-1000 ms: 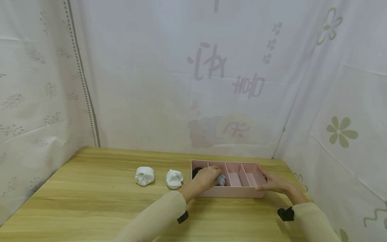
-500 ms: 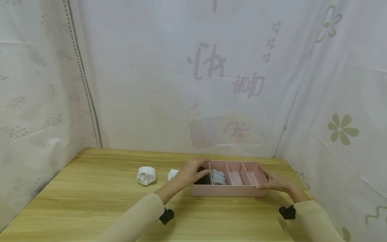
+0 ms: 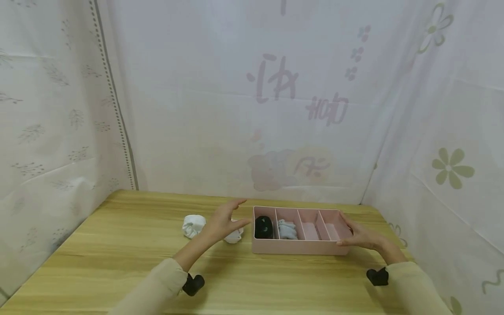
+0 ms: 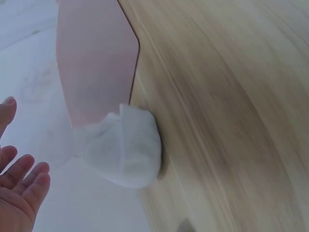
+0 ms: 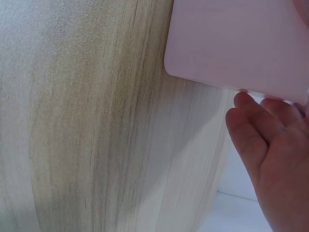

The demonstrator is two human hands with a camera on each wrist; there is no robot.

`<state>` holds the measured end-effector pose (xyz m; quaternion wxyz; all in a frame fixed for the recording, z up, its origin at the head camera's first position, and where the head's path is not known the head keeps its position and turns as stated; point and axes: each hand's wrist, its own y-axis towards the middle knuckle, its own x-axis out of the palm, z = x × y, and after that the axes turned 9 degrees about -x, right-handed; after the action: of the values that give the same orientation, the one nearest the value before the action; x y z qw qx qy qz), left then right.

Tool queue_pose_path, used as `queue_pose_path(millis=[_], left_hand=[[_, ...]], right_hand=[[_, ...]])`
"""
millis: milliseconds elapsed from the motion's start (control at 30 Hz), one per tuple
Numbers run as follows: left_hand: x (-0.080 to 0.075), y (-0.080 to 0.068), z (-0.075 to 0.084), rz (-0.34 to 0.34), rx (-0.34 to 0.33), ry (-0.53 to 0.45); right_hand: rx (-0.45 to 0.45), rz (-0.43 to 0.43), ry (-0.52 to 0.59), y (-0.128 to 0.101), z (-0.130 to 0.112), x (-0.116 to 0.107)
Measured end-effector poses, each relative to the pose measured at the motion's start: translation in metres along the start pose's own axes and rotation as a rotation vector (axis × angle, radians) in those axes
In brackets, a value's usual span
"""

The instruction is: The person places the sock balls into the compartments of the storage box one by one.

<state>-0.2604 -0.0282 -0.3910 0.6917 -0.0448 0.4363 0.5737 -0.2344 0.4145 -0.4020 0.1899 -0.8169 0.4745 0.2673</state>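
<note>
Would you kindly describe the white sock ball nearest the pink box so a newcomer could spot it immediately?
On the light wooden table stands a pink plastic box with four compartments. Just beyond its left end wall lies a rolled white sock ball, partly hidden behind the open left hand. Unlike the other white sock ball farther left, it sits closest to the box.

1. We see the divided tray [image 3: 299, 247] on the table [image 3: 118, 262], toward its right side.
2. Its leftmost compartment holds one rolled sock [image 3: 264, 226]; the next holds another sock [image 3: 287, 229].
3. Two sock bundles lie left of the tray: the nearer bundle [image 3: 234, 236] just beside it, the farther bundle [image 3: 194, 225] beyond.
</note>
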Motion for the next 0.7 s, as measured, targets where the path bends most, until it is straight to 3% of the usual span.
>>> queue_pose_path(millis=[300,700], left_hand=[[-0.006,-0.009,-0.011,-0.043,-0.096,0.03],[0.003,-0.014,-0.026,-0.116,-0.236,0.1]], right_hand=[[0.005,-0.001,-0.002,0.0,0.0,0.0],[-0.005,0.015,-0.025,-0.001,0.0,0.0]])
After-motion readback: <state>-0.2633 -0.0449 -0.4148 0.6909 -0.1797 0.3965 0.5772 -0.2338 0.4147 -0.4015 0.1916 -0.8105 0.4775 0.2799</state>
